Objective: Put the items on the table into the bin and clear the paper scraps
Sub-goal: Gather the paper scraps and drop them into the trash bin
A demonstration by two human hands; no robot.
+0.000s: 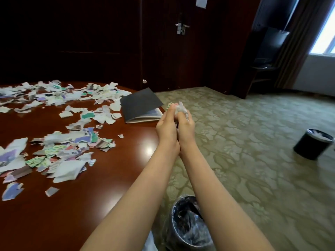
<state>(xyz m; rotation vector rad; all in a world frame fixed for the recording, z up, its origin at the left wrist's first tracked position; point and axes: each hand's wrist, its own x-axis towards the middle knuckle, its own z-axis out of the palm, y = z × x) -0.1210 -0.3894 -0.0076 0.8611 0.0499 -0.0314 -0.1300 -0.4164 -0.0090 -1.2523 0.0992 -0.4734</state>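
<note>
past the tabletop [108, 187] edge, left hand [166, 125] and right hand [185, 124] clamp together on a paper wad [181, 108]. most torn scraps [59, 153] and a dark booklet [141, 104] remain for the bin [173, 214].

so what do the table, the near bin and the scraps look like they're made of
The table looks like reddish-brown wood or veneer under glossy lacquer; it mirrors a bright light patch. The near bin has a dark shell, plastic or metal, unclear, lined with thin clear plastic film that crinkles and glints. The scraps look like thin printed paper with white torn edges.
</note>
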